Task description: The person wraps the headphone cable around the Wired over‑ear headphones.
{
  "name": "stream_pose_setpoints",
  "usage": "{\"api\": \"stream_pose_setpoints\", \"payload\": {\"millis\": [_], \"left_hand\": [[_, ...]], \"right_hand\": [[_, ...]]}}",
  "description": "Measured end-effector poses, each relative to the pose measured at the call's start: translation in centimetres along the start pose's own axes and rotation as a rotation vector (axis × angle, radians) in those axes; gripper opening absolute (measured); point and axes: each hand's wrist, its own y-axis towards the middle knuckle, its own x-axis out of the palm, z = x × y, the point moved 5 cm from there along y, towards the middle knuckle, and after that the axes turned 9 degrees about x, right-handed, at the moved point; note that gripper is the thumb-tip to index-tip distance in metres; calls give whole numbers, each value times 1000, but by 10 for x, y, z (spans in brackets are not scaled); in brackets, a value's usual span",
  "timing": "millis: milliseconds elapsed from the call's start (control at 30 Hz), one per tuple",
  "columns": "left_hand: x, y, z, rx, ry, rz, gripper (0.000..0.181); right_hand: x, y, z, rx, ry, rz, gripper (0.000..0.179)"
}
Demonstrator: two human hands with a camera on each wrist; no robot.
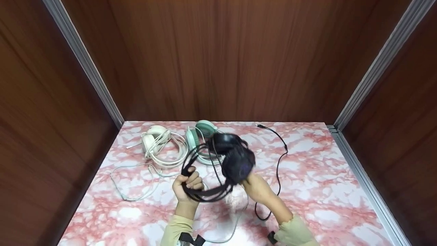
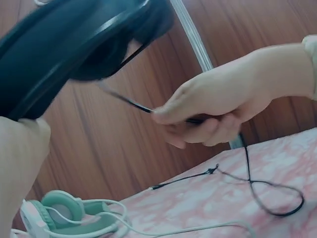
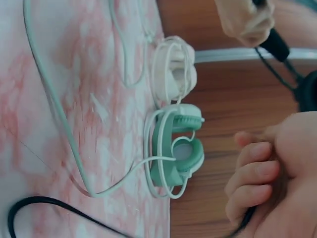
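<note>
Black headphones (image 1: 239, 164) are held up over the table, slightly blurred in the head view. My left hand (image 1: 188, 186) grips their headband, fingers curled round it. Close by the ear cups, my right hand (image 1: 257, 188) pinches the black cable (image 2: 246, 161) of the headphones, as the left wrist view shows. From that hand the cable drops to the table, loops, and runs back to its plug (image 1: 261, 126). Past the headphones lie green and white headphones (image 1: 206, 129), partly hidden by the black pair in the head view.
White headphones (image 1: 150, 145) with their cable wound round them lie at the back left of the marbled table (image 1: 307, 208). A pale cable (image 1: 119, 186) spreads over the left side. Brown wood panels (image 1: 218, 61) with metal edge strips enclose the back and sides.
</note>
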Motion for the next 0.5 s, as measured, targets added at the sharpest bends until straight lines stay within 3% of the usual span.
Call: {"api": "stream_pose_setpoints", "payload": {"millis": [200,333,500], "left_hand": [[0,-1,22,279,119,139,13],[1,-7,41,468,209,288,14],[11,-11,69,702,380,482,17]], "right_hand": [[2,-16,-5,-10,-1,-121,28],[-3,-29,-1,-25,20,-189,29],[-22,-41,5,-69,-13,-134,28]]}}
